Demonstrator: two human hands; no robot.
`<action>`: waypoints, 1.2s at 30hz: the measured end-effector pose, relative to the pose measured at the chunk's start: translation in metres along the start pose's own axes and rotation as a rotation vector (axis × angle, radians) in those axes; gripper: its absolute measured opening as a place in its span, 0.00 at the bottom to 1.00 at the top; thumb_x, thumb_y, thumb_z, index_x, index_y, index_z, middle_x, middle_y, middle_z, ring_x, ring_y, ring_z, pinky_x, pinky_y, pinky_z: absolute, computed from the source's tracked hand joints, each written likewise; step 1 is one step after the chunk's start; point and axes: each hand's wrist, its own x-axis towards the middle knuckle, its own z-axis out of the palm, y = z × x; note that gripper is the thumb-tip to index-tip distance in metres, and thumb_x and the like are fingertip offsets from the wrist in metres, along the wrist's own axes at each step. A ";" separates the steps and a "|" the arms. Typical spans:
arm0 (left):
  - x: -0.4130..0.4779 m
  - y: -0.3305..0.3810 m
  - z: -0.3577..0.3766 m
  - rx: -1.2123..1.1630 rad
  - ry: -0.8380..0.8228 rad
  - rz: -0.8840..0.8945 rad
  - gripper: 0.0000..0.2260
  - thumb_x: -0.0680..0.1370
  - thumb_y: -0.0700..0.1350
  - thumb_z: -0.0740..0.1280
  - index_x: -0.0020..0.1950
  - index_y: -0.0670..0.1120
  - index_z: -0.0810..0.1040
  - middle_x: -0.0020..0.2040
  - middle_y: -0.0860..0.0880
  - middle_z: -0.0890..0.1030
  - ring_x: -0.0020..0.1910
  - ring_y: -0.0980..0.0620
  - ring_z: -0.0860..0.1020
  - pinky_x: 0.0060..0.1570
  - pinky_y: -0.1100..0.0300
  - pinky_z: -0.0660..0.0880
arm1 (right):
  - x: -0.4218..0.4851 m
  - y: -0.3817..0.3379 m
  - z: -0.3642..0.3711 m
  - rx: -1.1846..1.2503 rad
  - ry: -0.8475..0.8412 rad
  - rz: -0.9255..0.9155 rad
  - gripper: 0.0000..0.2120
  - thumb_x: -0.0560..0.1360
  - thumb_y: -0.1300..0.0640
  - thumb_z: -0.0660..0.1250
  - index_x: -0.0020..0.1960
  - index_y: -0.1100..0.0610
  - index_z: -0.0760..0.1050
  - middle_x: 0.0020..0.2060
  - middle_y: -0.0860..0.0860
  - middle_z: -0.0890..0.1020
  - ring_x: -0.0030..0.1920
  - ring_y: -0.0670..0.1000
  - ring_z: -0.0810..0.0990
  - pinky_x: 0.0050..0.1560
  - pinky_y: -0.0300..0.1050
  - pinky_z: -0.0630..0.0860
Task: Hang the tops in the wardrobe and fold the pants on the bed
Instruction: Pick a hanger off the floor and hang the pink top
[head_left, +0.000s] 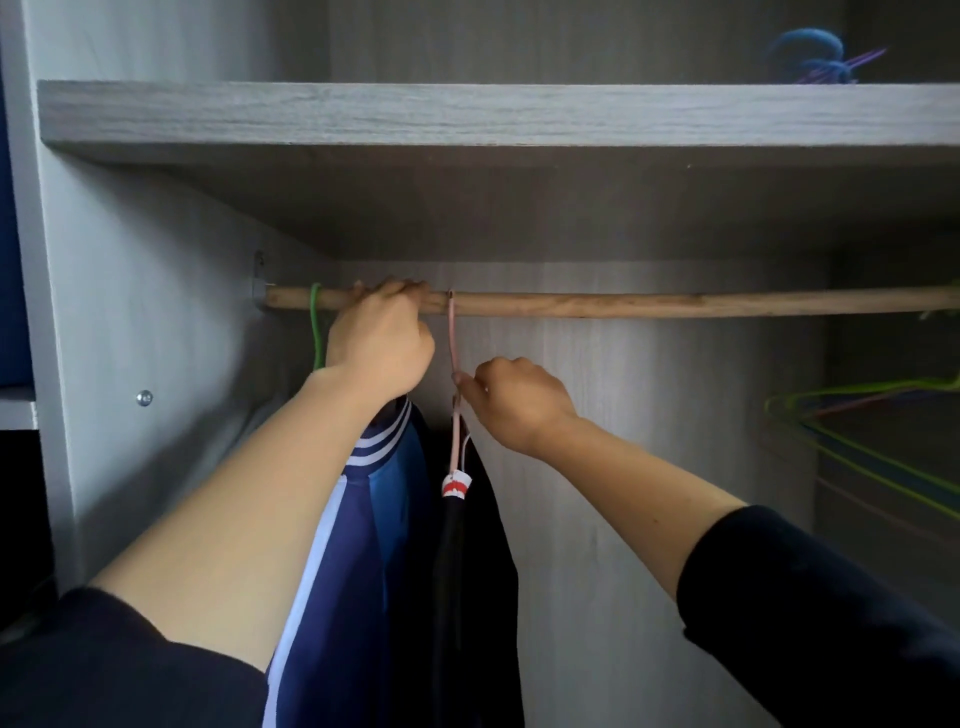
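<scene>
**Hold and placement**

- The left grip (382, 338) is closed over the wooden rod (623, 305), fingers curled across its top. This probably steadies the rod or holds a place on it. Whether a hanger hook is also trapped under the fingers cannot be told.
- The blue top with white stripes (353, 571) hangs directly beneath that wrist. Its hanger is hidden by the hand.
- The right grip (519, 405) is narrow, pinching the neck of the pink hanger (453, 338). The hook of this hanger is over the rod, just beside the left fingers.
- The black top (467, 571) hangs from the pink hanger, close against the blue top. Holding the hanger by the neck lets the hook be seated or slid without disturbing the garment.
- A green hanger hook (315, 322) sits on the rod near the metal bracket (258, 291).

**Surface and room**

- The wardrobe is grey wood-grain board. A shelf (467, 114) spans it above the rod and carries a blurred blue item (808, 52) at far right.
- Empty wire hangers (857, 441) hang well apart, at the right end.
- The pants and the bed are not in view.
</scene>
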 end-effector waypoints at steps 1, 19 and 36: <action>0.003 0.001 -0.003 -0.016 -0.028 -0.032 0.20 0.79 0.41 0.56 0.72 0.47 0.69 0.69 0.44 0.72 0.66 0.40 0.71 0.67 0.49 0.64 | -0.006 0.006 -0.003 -0.052 0.026 -0.022 0.22 0.82 0.43 0.51 0.35 0.54 0.64 0.41 0.56 0.78 0.41 0.56 0.76 0.38 0.45 0.68; 0.021 0.236 0.037 -0.268 -0.017 0.270 0.18 0.79 0.45 0.58 0.69 0.47 0.72 0.67 0.44 0.74 0.65 0.43 0.71 0.66 0.55 0.65 | -0.115 0.215 -0.113 -0.462 0.200 0.139 0.11 0.78 0.50 0.57 0.46 0.58 0.71 0.44 0.56 0.81 0.43 0.61 0.80 0.37 0.47 0.70; 0.026 0.308 0.134 -0.363 0.442 0.238 0.14 0.79 0.43 0.58 0.59 0.42 0.78 0.50 0.39 0.78 0.50 0.37 0.73 0.62 0.43 0.65 | -0.157 0.317 -0.173 -0.904 0.097 0.210 0.13 0.75 0.60 0.61 0.60 0.59 0.72 0.56 0.56 0.80 0.58 0.57 0.77 0.51 0.48 0.73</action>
